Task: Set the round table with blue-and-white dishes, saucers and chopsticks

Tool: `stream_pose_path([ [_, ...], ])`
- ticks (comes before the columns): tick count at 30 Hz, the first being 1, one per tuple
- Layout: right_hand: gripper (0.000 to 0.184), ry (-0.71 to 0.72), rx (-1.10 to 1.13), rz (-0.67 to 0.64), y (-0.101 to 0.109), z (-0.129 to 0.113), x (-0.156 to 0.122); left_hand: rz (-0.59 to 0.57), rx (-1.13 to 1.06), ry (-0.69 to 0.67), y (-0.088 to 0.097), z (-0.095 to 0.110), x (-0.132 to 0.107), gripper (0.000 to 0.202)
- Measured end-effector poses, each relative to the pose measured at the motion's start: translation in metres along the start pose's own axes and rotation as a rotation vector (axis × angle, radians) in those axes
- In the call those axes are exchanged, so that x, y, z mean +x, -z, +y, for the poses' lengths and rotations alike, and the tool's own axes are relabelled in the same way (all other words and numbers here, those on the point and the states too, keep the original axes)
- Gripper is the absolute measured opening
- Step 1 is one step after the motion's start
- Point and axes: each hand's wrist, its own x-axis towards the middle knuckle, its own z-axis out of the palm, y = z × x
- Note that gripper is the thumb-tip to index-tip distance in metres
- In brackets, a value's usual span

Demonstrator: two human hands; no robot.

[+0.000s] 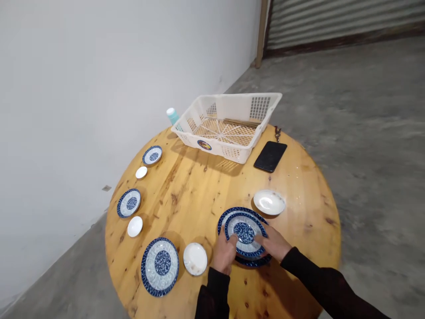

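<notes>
My left hand (225, 251) and my right hand (272, 241) grip opposite edges of a blue-and-white plate (245, 232), thumbs on its rim. Beneath it shows a larger plate (229, 215) with a dark blue border; I cannot tell whether the two touch. Just beyond the right hand sits a small white dish (269, 202). Left of my left hand is another white dish (195, 259), beside a blue-rimmed plate (162, 266) on the round wooden table (206, 199).
Along the left edge lie two more patterned plates, a nearer one (129, 203) and a farther one (152, 155), with small white dishes (135, 226) beside them. A white plastic basket (212, 149) holding chopsticks (242, 123), a teal bottle (172, 116) and a black phone (270, 157) stand farther back.
</notes>
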Motion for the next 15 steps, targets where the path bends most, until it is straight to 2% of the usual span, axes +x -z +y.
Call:
stream_pose_path([
  [5, 0.055, 0.001, 0.052, 0.075, 0.001, 0.002, -0.023, 0.021, -0.101, 0.020, 0.009, 0.009, -0.031, 0.053],
  [8, 0.065, 0.004, 0.092, 0.074, 0.004, 0.004, -0.042, 0.043, -0.234, 0.024, 0.008, 0.009, -0.054, 0.059],
  [11, 0.071, 0.012, 0.114, -0.004, 0.007, 0.015, -0.061, 0.052, -0.416, 0.071, -0.007, 0.001, -0.076, 0.073],
  [15, 0.071, 0.024, 0.092, -0.101, 0.012, 0.039, -0.083, 0.112, -0.601, 0.158, -0.039, -0.011, -0.099, 0.091],
])
